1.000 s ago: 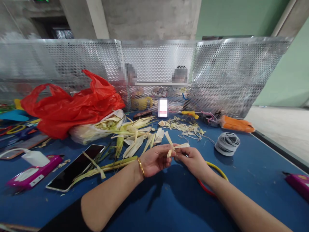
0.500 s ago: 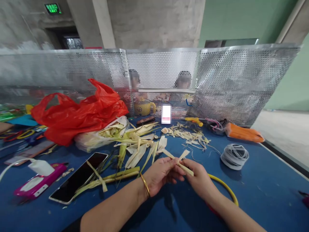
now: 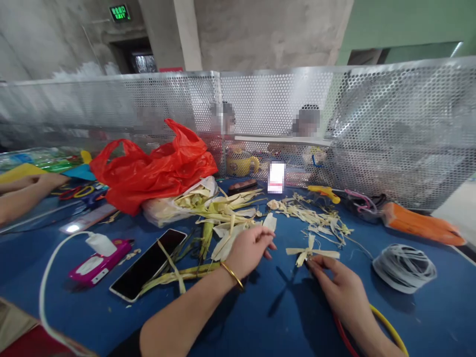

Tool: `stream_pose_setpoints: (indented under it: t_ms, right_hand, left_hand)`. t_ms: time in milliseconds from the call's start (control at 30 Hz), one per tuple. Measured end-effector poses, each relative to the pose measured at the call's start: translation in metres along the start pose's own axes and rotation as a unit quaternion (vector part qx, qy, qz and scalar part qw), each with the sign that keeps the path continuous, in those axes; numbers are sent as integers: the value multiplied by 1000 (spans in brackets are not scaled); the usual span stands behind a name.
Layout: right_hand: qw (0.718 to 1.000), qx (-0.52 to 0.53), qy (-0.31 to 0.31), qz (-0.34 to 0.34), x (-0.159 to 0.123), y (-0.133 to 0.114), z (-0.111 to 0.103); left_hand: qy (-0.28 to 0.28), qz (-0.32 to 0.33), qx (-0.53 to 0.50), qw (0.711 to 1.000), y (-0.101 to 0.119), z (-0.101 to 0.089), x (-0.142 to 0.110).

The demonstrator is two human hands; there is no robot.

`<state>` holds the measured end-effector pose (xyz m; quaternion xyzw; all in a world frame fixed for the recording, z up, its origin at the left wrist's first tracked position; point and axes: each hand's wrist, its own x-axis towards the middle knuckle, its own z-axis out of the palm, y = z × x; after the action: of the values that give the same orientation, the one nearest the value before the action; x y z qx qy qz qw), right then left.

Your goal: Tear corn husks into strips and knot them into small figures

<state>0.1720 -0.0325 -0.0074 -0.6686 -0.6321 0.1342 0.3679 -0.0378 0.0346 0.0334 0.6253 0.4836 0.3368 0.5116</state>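
My right hand [image 3: 336, 280] pinches a corn husk flower [image 3: 308, 252] between thumb and fingertips. Its pale strips fan out in a cross above the blue table. My left hand [image 3: 250, 250], with a gold bangle on the wrist, hovers at the near edge of the corn husk pile [image 3: 226, 218]. Its fingers are loosely bent and a little apart, with nothing visible in them. A wide pale husk piece [image 3: 270, 223] lies just behind its fingertips. Husk scraps [image 3: 316, 215] are spread beyond the flower.
A black phone [image 3: 148, 265] and a pink device with a white charger [image 3: 99, 260] lie left. Behind is a red plastic bag [image 3: 156, 166]. On the right are a coil of clear cord [image 3: 404, 267] and an orange packet [image 3: 420, 223]. Another person's hand [image 3: 44, 183] is far left.
My hands have separated. The left let go of the husk strips and moved to the husk pile; the right carried the flower rightward. The view turned left, and another person's hand came in.
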Motion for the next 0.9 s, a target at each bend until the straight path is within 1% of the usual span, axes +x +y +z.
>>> stream_pose_setpoints:
  t_ms: [33,67,100,133,167,200,267,400,533,700,800,900]
  right_hand:
    - [1000,-25,-1,-1,0,0,-1]
    - [999,-51,-8,-7,0,0,-1]
    - [997,-78,-18,-14,0,-1,-2]
    - [994,-103,-27,-23,0,-3,-3]
    - [991,-126,-37,-33,-1,-5,-3]
    - [988,-145,-45,-40,-1,-7,-4]
    - [982,-176,-55,-51,-1,-10,-4]
    - [970,-224,-73,-59,-2,-14,-5]
    - [964,-242,-94,-61,-3,-19,-6]
    - [968,-233,-85,-42,-5,-21,-7]
    - [965,-244,-93,-23,-4,-22,-10]
    - [962,-257,-92,0,-2,-25,-17]
  left_hand:
    - [47,32,74,996,2,-10,2]
    - [93,59,160,981,3,-20,4]
    - [131,72,247,957,3,-28,6]
    - [145,65,316,936,2,-34,8]
    - [138,53,363,920,-1,-37,9]
    - [123,40,393,911,-4,-39,10]
    - [97,19,410,907,-13,-35,12]
    - [96,10,404,910,-23,-25,14]
    - [96,7,414,905,-24,-24,15]
    - [97,18,436,895,-18,-22,14]
    - [124,7,450,884,-13,-31,17]
    - [175,-24,462,869,-12,-50,22]
